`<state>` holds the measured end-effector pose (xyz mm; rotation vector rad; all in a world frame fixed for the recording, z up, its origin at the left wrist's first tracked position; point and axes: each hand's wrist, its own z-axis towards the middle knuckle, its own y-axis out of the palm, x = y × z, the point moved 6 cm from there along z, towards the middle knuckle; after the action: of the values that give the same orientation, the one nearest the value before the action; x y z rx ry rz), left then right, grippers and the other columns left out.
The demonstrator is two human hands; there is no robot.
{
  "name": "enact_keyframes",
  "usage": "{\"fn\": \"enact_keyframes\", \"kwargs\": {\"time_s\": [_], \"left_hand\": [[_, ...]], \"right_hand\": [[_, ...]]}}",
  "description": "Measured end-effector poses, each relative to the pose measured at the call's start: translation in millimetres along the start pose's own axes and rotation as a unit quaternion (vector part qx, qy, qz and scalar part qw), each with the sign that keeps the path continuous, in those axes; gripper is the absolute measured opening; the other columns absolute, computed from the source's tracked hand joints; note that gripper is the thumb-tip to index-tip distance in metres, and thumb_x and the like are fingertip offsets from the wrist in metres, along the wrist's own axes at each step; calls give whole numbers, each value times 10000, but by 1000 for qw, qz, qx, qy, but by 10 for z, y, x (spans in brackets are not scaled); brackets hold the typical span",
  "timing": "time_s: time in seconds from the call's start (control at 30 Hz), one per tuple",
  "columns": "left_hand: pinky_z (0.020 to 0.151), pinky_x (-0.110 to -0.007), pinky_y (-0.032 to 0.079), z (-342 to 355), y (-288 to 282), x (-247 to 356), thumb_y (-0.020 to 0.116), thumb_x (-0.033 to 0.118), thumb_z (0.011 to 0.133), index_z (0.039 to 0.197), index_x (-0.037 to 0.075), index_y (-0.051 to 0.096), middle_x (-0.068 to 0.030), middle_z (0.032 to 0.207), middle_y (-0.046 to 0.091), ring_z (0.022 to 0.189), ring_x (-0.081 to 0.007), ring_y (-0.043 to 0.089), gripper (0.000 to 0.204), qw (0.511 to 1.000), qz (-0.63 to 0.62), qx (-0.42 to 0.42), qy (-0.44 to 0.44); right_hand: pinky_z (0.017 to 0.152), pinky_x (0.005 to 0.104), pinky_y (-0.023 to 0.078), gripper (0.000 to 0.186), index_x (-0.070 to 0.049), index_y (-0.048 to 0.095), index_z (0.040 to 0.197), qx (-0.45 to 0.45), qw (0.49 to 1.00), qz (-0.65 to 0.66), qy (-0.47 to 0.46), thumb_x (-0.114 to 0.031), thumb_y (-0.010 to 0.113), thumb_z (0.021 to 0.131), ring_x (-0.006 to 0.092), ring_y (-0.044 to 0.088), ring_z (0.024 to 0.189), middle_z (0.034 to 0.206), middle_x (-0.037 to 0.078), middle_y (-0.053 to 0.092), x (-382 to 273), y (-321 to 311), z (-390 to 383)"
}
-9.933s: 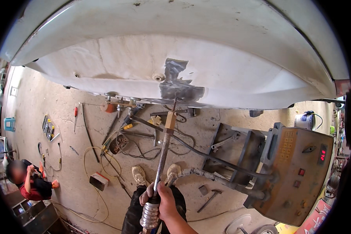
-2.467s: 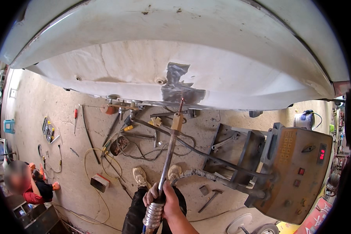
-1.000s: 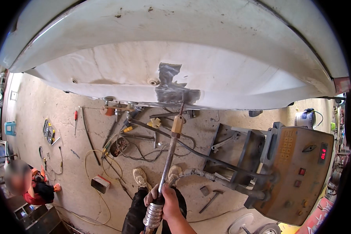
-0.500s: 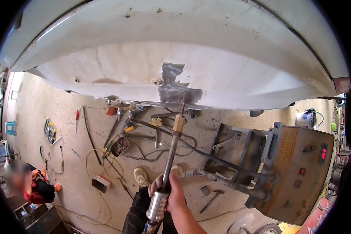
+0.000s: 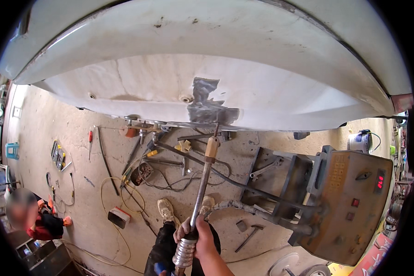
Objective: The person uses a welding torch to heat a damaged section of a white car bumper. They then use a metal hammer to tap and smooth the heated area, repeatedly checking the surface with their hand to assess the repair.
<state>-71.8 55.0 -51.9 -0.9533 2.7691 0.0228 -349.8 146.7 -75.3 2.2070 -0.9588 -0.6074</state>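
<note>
Right hand (image 5: 202, 237) wraps the rod (image 5: 201, 195) from below, thumb up one side, fingers curled over the other, no gap showing in that hold. The ribbed weight (image 5: 185, 253) sits just beneath the grip, against the hand or nearly so. The left hand? It doesn't show, so there's no telling how open it is or what it has; a blurred blue shape (image 5: 159, 267) at the lower edge won't say what it is.

Up the rod to the brass block (image 5: 211, 148), then the thin tip (image 5: 217, 130), and here's the spot to watch: it meets the low edge of the grey patch (image 5: 211, 114) on the white panel (image 5: 280, 103). Touching or a whisker short, this angle can't settle. The step in hand looks like placing that tip on bare metal. The next move, by my reading, calls for a firm hold, the rod lined up with its spot, and fingers minded around that weight.

Over on the right, the machine (image 5: 349, 207) has its red display lit, a black cable (image 5: 257, 186) crossing behind the rod and a thick, wrapped cable (image 5: 244, 207) running toward the shoes (image 5: 166, 210). A hammer (image 5: 250, 238) lies on the floor between shoes and machine.
</note>
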Motion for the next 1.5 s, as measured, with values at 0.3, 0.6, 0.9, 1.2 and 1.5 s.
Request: {"fn": "enact_keyframes", "kwargs": {"time_s": [0.3,0.6,0.9,1.2,1.5], "left_hand": [[584,-365,535,116,101,14,356,486,956,1113,32,563,-148,893,643,688,-283,633,523,996,31,-65,-46],[575,-362,532,144,98,31,355,486,956,1099,32,566,-146,873,643,674,-280,631,521,997,23,-56,-44],[566,-360,530,146,86,24,354,486,956,1084,31,568,-143,853,642,660,-277,628,519,997,15,-53,-46],[558,-357,527,150,82,13,353,487,956,1069,31,570,-140,833,642,646,-274,626,517,998,10,-48,-45],[549,-354,525,146,72,3,352,487,957,1054,31,573,-138,813,641,632,-271,623,516,998,6,-41,-45]], "right_hand": [[555,357,444,533,-69,446,712,-51,998,38,15,-570,472,891,240,525,580,612,83,490,34,0,17],[569,390,459,460,-54,468,790,-29,999,-4,20,-497,534,890,234,562,610,659,59,481,149,10,-37],[630,354,478,507,-26,488,793,-49,999,6,24,-515,465,928,250,571,653,693,149,565,125,-19,-4],[631,359,478,526,-21,483,782,-45,999,-2,22,-530,477,915,253,576,656,691,156,564,111,-48,5],[629,377,485,504,-28,461,771,-45,999,13,18,-507,477,924,257,575,648,686,119,527,90,-9,-3]]}}
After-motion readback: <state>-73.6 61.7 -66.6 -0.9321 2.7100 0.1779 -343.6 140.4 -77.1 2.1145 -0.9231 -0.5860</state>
